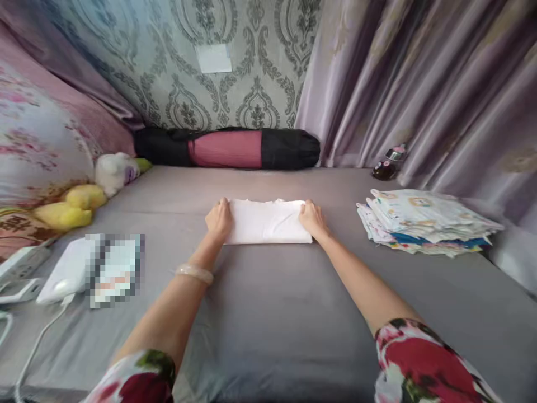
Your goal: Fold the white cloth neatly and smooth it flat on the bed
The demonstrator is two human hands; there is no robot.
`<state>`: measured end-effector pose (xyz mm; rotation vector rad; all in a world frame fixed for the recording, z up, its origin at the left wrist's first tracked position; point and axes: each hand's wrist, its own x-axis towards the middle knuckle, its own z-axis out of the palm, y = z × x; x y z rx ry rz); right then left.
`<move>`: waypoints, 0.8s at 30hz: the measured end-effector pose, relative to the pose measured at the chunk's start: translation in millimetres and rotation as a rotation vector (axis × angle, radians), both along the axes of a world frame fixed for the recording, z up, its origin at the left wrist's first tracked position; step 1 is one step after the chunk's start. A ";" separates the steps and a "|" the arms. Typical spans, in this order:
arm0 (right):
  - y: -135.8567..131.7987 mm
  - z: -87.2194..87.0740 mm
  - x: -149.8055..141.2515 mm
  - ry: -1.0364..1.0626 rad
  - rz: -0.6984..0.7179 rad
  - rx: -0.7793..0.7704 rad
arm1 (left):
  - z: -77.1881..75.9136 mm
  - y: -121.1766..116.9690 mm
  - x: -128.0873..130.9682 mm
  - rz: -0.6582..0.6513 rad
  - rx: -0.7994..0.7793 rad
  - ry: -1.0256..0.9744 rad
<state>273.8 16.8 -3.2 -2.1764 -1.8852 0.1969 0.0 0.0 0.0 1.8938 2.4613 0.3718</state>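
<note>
Bed (268, 336) | folded white cloth (268, 222) at centre | our left hand (218, 219) presses flat at its 9 o'clock edge, right hand (312, 218) at 3 o'clock, fingers spread | keep edges aligned, we judge | stack of printed cloths (423, 221) further toward 3 o'clock.

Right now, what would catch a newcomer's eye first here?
At the centre, the left hand and right hand press on the two ends of a folded white cloth lying on the grey bed sheet. To the right sits a stack of patterned cloths; behind, a black-and-pink rolled bag lies against the wall.
</note>
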 end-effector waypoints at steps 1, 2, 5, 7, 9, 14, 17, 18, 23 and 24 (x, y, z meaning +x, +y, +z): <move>-0.1 -0.6 -1.7 -0.012 -0.006 -0.003 | -1.8 2.3 -0.5 -0.001 -0.008 0.001; -0.2 -1.1 -3.3 -0.024 -0.012 -0.005 | -3.7 4.5 -1.0 0.000 -0.014 0.002; -1.0 -2.7 -7.1 -0.052 -0.023 -0.012 | -9.5 10.0 -2.0 0.008 -0.030 0.003; -1.5 -3.6 -8.4 -0.060 -0.033 -0.016 | -12.9 12.0 -2.6 0.021 -0.033 0.000; -1.7 -4.5 -8.8 -0.056 -0.055 -0.025 | -15.3 12.8 -3.5 0.039 -0.020 -0.013; -0.1 -7.2 -8.2 -0.026 -0.106 -0.028 | -17.4 12.5 -6.6 0.125 0.038 -0.099; 0.5 -8.1 -8.3 -0.010 -0.115 -0.021 | -17.9 12.1 -6.4 0.149 0.074 -0.133; 0.4 -8.0 -8.5 -0.005 -0.116 -0.019 | -17.9 11.8 -5.9 0.153 0.081 -0.138; -2.1 -4.4 -7.9 0.029 -0.115 -0.008 | -18.5 10.8 -3.9 0.155 0.097 -0.146; -2.6 -3.7 -7.1 0.043 -0.112 -0.011 | -18.8 10.9 -4.2 0.150 0.098 -0.147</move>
